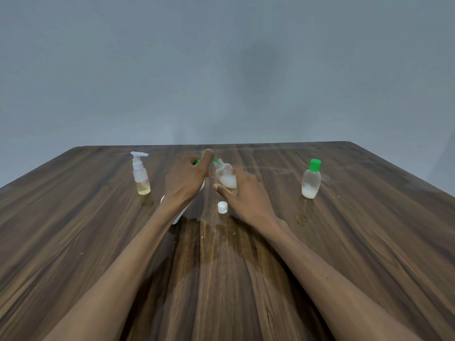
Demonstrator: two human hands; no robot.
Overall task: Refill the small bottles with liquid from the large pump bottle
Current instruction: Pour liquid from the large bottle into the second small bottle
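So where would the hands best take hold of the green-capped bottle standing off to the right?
Probably round the clear body of the green-capped bottle, from the near side with the right hand. It stands upright and apart, and its flat oval body offers more than the narrow cap.

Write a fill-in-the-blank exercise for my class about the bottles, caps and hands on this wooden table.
1. The capped bottle standing alone on the right has a ____ cap.
2. The small pump bottle on the left holds ____ liquid.
3. The loose cap lying between the forearms is ____.
4. The tilted uncapped bottle is held by the ____ hand.

Missing words: green; yellow; white; right
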